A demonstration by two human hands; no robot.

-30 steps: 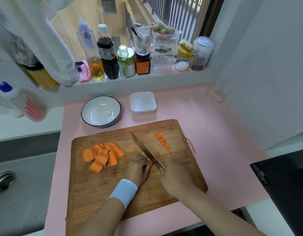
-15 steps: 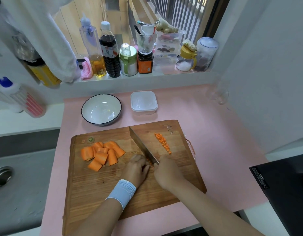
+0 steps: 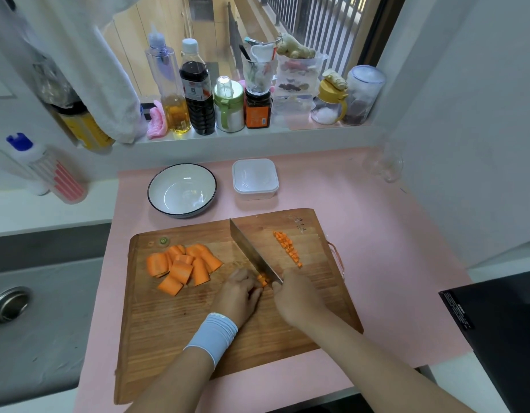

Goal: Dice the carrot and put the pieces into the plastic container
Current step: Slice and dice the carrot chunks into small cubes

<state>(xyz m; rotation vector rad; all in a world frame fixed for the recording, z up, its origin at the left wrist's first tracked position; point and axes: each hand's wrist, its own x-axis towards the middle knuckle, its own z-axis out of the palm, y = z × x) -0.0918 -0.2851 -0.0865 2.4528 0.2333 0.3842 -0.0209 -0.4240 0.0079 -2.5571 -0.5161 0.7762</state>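
The carrot strip [image 3: 262,280] sits pinned under the curled fingertips of the left hand [image 3: 238,296]. The right hand [image 3: 299,299] is wrapped round the handle of the cleaver [image 3: 252,251], whose blade touches the strip beside those fingertips. Diced pieces [image 3: 287,248] lie beyond the right knuckles and thick carrot slices [image 3: 183,263] left of the left fingers; farther beyond stand the plastic container [image 3: 255,178], contents unclear, and a bowl [image 3: 182,189] showing bare white.

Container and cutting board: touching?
Apart. The head view shows a strip of pink mat between the container and the board, along its far edge.
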